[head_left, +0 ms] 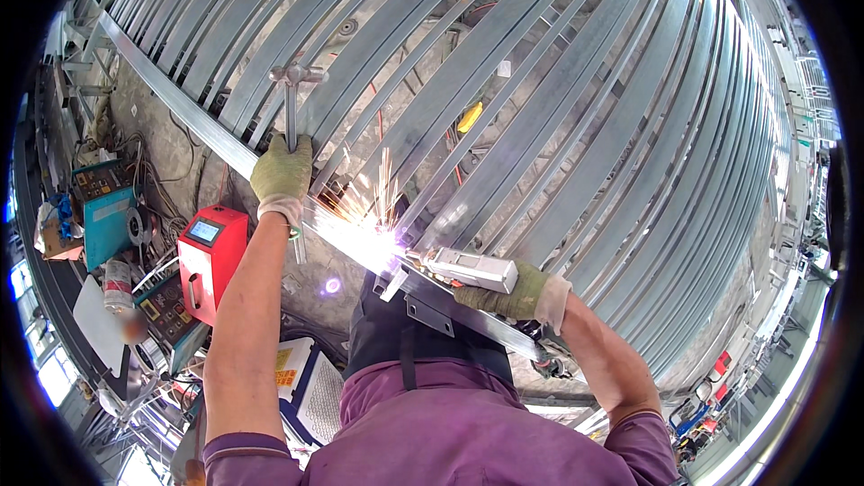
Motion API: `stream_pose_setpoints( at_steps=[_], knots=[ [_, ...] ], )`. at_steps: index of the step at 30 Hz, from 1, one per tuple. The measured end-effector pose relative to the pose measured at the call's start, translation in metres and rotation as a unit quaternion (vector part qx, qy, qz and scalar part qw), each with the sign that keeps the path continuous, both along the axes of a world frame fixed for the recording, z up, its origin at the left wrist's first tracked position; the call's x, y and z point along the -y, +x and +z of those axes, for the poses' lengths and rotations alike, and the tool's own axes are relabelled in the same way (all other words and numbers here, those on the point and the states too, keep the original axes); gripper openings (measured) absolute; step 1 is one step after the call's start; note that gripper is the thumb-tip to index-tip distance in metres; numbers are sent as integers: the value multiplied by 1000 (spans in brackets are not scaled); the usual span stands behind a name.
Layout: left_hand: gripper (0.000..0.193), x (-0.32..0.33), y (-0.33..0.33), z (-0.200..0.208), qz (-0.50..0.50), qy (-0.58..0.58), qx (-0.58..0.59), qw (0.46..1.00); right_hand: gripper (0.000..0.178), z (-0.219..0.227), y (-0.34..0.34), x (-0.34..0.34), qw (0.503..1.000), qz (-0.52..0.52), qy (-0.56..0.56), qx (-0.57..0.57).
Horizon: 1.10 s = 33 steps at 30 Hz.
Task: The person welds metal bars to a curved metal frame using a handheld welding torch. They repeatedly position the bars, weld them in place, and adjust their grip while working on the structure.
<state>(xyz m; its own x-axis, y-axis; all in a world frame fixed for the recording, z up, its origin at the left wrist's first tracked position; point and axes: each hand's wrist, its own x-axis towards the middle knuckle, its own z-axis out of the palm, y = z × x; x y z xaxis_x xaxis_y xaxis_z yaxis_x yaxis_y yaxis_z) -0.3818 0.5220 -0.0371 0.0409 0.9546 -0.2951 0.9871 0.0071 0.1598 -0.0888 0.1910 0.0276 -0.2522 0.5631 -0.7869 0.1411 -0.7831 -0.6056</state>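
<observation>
My left hand [283,173], in a green work glove, is closed around the handle of a metal hammer [291,112], its head pointing away from me. That hand is over the long steel edge bar [171,94] of a large frame. In my right hand [515,297], also gloved, is a silver handheld welding torch [472,268]. Its tip points left at the edge bar, where a white glare hides the joint. Orange sparks [384,189] spray up from it. Grey steel slats [504,162] run away from the bar in a wide row.
At the left stand a red machine [212,252] with a small screen and teal control boxes [110,220], with tangled cables around them. A white and blue unit [315,387] is beside my body. Below the slats, a yellow object [470,117] lies on the floor.
</observation>
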Motion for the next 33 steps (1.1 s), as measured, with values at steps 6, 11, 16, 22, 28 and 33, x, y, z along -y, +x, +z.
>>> stream_pose_setpoints(
  at_steps=[6, 11, 16, 22, 28, 33],
  knots=[
    [62, 0, 1, 3, 2, -9, -2, 1000, 76, 19, 2, -14, 999, 28, -21, 20],
    [62, -1, 2, 3, 6, -16, -9, 1000, 80, 7, 2, -2, 1000, 17, -10, 5],
    [62, -1, 1, 3, 7, -19, -4, 1000, 79, 0, 2, 2, 999, 28, -1, 17],
    [62, -1, 3, 6, 11, -26, -5, 1000, 72, 2, 3, 3, 1000, 13, -1, 5],
    [61, 2, 4, 8, 5, -14, 3, 1000, 68, -4, 2, 11, 999, 2, 36, 13],
    [61, 1, 3, 5, 8, -12, -6, 1000, 66, 5, 1, 10, 999, 15, 22, 35]
  ],
)
